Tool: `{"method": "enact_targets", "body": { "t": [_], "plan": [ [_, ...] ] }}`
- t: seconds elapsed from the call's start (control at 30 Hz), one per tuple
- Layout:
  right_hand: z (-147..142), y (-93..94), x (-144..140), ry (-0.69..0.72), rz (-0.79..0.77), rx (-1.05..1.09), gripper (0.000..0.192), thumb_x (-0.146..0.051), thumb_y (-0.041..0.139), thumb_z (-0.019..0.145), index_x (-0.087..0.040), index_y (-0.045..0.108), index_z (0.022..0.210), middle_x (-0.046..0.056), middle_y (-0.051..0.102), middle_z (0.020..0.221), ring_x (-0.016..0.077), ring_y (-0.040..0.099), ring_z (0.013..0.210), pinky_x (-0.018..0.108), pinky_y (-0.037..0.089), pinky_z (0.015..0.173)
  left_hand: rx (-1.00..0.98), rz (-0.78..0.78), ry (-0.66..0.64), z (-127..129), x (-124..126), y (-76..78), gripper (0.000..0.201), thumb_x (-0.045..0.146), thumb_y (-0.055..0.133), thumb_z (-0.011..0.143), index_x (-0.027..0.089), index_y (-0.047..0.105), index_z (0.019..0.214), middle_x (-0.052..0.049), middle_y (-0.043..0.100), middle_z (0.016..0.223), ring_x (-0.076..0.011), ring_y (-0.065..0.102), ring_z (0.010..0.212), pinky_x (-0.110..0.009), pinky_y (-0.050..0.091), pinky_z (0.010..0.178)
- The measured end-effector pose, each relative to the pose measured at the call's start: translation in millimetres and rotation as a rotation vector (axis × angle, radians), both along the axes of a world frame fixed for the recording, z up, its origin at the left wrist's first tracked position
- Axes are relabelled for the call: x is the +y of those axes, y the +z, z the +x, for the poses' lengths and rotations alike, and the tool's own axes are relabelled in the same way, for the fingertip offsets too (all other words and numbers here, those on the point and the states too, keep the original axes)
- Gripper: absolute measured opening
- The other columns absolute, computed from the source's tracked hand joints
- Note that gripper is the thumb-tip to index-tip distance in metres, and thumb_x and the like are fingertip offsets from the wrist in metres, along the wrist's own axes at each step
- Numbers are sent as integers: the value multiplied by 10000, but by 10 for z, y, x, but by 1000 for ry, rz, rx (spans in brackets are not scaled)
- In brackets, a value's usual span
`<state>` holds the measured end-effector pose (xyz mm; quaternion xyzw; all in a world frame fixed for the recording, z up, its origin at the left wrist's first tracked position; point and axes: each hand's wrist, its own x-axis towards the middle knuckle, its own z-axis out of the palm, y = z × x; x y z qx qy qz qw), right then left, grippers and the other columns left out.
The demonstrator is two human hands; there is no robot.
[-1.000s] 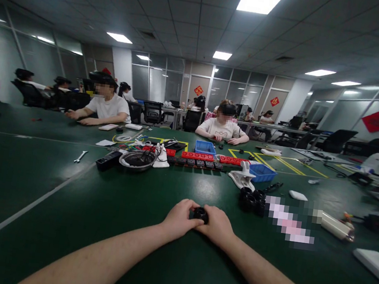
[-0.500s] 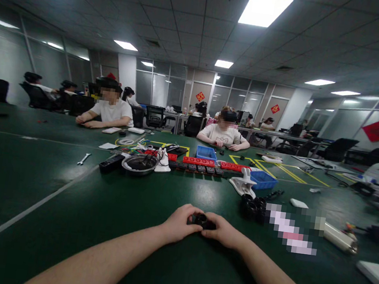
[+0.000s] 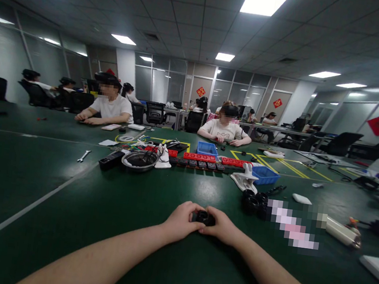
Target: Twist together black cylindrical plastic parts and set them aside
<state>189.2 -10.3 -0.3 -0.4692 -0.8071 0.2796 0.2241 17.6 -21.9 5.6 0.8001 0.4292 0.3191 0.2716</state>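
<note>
Between my two hands is a small black round part (image 3: pixel 202 217) with a ring-like top; its exact kind does not show. My left hand (image 3: pixel 184 220) closes on its left side, thumb in front and fingers behind. From the right, my right hand (image 3: pixel 222 228) grips the same part, and the two thumbs nearly meet in front of it. My fingers hide much of the part, which is at or just above the green tabletop (image 3: pixel 146 257). Several black ring-shaped pieces (image 3: pixel 251 202) lie to the right, beyond my right hand.
Ahead are red and black power strips (image 3: pixel 199 157), blue bins (image 3: pixel 264 175), a white clamp stand (image 3: pixel 244 179) and a round metal pan (image 3: pixel 139 160). A wrench (image 3: pixel 84 156) lies left, a cream cylinder (image 3: pixel 342 232) right. Two people sit across the table.
The black part has turned between my fingers, and its round top shows more now. My right hand has shifted slightly left and up around it. The camera view has tilted a little.
</note>
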Motion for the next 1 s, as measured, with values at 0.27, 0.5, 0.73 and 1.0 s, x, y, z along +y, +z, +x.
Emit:
{"method": "enact_targets", "body": {
  "t": [0.27,0.5,0.73,1.0],
  "plan": [
    [-149,-32,-93,-212,302,-323,316,-412,625,589,-168,501,745,22,536,731,173,477,692,257,305,594,-28,10,88,26,21,-51,315,290,639,616,190,560,905,-4,507,818,-118,444,616,-225,353,566],
    [26,66,-17,146,120,-97,359,-352,627,634,-176,554,938,28,549,860,189,491,811,288,369,710,-13,-4,-77,-52,64,6,315,272,618,646,200,568,949,11,478,762,-102,421,593,-204,342,545],
    [134,148,39,299,-21,-15,272,-263,580,697,-176,570,954,26,538,920,181,489,867,302,376,784,-3,-13,-116,-59,82,6,345,280,605,661,206,557,995,7,480,792,-96,419,593,-210,349,565],
    [121,135,15,262,21,-39,198,-284,582,690,-158,593,842,19,543,831,165,505,794,273,385,723,2,-48,-129,-72,72,38,339,280,605,659,199,559,985,10,476,779,-92,419,586,-208,358,564]
  ]
}}
